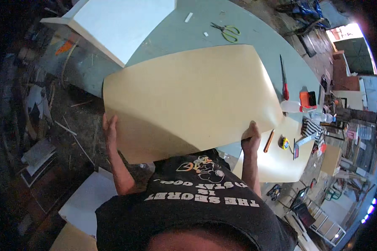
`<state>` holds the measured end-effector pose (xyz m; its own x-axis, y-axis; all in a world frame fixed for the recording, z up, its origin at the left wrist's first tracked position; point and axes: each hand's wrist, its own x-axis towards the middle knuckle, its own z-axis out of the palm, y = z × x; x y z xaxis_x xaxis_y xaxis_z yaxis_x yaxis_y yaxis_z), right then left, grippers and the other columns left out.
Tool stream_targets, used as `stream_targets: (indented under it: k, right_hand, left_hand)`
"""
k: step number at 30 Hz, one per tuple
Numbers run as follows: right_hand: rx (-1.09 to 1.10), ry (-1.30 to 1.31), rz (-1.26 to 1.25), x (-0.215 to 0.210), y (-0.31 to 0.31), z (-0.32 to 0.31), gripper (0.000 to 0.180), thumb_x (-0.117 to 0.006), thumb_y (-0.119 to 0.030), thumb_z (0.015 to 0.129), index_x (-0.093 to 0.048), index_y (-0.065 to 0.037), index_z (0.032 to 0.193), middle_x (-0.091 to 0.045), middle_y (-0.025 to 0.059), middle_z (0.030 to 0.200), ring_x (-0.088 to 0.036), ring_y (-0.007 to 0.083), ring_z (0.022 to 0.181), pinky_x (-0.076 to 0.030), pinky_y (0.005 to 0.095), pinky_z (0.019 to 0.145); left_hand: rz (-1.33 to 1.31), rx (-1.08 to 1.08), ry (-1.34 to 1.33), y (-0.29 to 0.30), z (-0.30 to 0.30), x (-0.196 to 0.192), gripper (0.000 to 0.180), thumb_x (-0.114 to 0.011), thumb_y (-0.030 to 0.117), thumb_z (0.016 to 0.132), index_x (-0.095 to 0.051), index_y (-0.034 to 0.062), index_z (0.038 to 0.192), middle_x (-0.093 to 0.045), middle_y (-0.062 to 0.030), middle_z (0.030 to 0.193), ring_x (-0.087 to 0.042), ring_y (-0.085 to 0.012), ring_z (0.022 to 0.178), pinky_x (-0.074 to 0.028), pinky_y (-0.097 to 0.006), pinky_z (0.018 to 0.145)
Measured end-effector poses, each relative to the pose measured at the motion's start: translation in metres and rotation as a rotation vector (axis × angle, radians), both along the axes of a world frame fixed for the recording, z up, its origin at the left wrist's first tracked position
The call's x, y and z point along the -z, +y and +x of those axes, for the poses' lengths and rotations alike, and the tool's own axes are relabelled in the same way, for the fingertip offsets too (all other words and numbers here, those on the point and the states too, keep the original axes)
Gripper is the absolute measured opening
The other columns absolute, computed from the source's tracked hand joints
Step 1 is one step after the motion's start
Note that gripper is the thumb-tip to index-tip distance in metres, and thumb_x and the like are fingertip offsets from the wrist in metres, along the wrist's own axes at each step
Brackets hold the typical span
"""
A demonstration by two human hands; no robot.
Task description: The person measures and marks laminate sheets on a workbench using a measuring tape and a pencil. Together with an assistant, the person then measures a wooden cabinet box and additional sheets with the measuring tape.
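Over the near edge of the grey-green desk (pixel 238 42), a large tan flexible sheet (pixel 188 96) hangs bowed between both hands — the left hand (pixel 110 130) pinching its lower left edge, the right hand (pixel 251 138) clamped on its lower right corner. Much of it overhangs the desk on the left, so it could sag, crease or slide floorward. Just beside the right hand lie an orange pencil (pixel 269 141) and a small yellow tape measure (pixel 285 143) — a sweeping edge might knock them.

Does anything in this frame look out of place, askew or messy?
The tan sheet is bowed rather than flat, held at its near edge by the left hand and right hand, and overhangs the grey-green table. Offcuts and scraps litter the floor on the left.
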<state>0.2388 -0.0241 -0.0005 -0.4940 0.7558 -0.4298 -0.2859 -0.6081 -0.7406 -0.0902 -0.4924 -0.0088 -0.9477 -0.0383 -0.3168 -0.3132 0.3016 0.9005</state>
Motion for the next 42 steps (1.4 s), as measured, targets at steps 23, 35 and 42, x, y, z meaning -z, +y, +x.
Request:
stream_targets:
  k: [23, 35, 42]
  right_hand:
    - [0.124, -0.246, -0.171, -0.022, -0.085, 0.137, 0.023, -0.060, -0.028, 0.093, -0.060, -0.006, 0.101, -0.057, 0.0045, 0.099, -0.055, 0.0198, 0.098, -0.045, 0.0406, 0.092]
    - [0.215, -0.150, -0.242, -0.022, -0.095, 0.127, 0.020, -0.062, -0.025, 0.094, -0.060, -0.007, 0.102, -0.063, 0.0047, 0.105, -0.059, 0.0194, 0.104, -0.048, 0.0368, 0.092]
    - [0.330, -0.215, -0.347, 0.016, -0.107, 0.095, 0.030, -0.064, -0.028, 0.096, -0.060, -0.009, 0.118, -0.065, 0.0070, 0.119, -0.062, 0.0239, 0.111, -0.052, 0.0391, 0.096]
  left_hand:
    - [0.067, 0.448, -0.107, 0.021, -0.041, -0.031, 0.046, -0.061, 0.019, 0.094, -0.051, 0.0026, 0.135, -0.061, -0.0068, 0.124, -0.058, -0.0177, 0.112, -0.044, -0.035, 0.099]
    - [-0.006, 0.617, -0.057, 0.067, -0.075, -0.005, 0.049, -0.065, 0.018, 0.093, -0.050, -0.0013, 0.136, -0.060, -0.0108, 0.128, -0.058, -0.0195, 0.113, -0.045, -0.035, 0.098]
    - [-0.204, 0.607, 0.095, 0.113, -0.118, 0.006, 0.082, -0.068, 0.025, 0.093, -0.021, -0.0033, 0.153, -0.054, -0.0191, 0.137, -0.056, -0.0276, 0.122, -0.045, -0.039, 0.102]
